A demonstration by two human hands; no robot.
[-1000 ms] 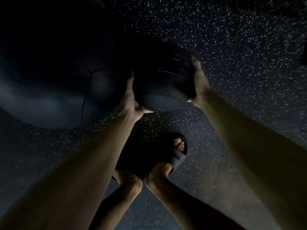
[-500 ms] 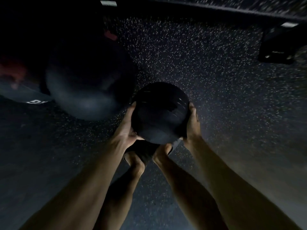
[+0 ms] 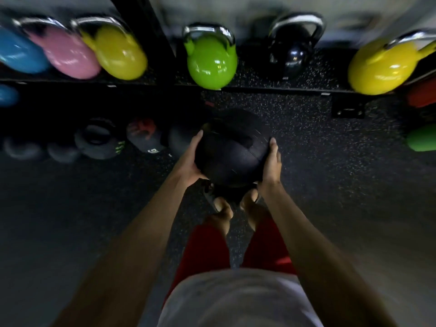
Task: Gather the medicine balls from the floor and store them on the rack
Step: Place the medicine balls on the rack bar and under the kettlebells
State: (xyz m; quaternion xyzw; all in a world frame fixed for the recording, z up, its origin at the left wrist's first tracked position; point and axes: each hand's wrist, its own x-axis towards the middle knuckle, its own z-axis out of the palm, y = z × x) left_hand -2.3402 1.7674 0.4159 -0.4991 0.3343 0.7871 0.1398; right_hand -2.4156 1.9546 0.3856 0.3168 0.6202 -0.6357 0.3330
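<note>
A black medicine ball hangs in front of me above my feet, carried between both hands. My left hand cups its left side and my right hand cups its right side, fingers wrapped along the curve. Ahead stands the rack shelf, its edge running across the upper part of the view. Further dark balls lie low at the left under the shelf, one with red and white markings.
Kettlebells line the shelf: blue, pink, yellow, green, black, yellow. A black upright post rises at the back. Speckled rubber floor spreads right of the ball.
I have stood up with the ball; it rose from near the floor to in front of me. The view lifted from dark floor to the kettlebell shelf. The large dark ball at left is out of view.
</note>
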